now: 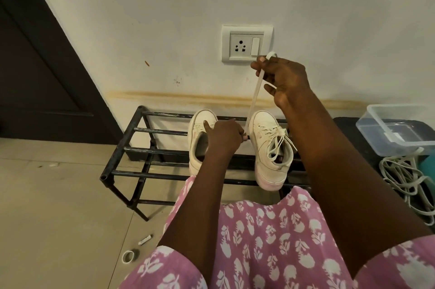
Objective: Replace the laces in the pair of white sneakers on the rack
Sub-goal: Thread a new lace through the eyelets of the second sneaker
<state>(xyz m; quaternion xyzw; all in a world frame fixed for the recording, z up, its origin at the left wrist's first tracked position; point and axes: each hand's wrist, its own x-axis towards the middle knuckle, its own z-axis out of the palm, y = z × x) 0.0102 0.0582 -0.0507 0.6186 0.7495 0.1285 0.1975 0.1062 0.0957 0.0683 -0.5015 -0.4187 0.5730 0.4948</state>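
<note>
While taut, lace (253,98) in right hand (286,79).

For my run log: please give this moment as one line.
left hand: pinches lace low by left sneaker | right hand: holds lace up, taut | right sneaker: laced | rack: carries both

Chipped painted metal, matt off-white uppers, woven tape.

The rack (146,175) was black-painted metal tube, the coat chipped and scratched along its back bar. The left sneaker (202,124) and right sneaker (264,128) had matt, faintly grained off-white uppers and smoother soles; the flat lace (255,93) was matt woven cloth tape. The wall (164,18) was matt paint, scuffed and stained. The socket plate (247,29) was smooth, faintly glossy plastic, the storage box (400,106) clear glossy plastic. The dress (270,241) was thin printed cloth; the floor tiles (58,194) had a dull sheen; the door (35,65) looked dark matt wood.
</note>
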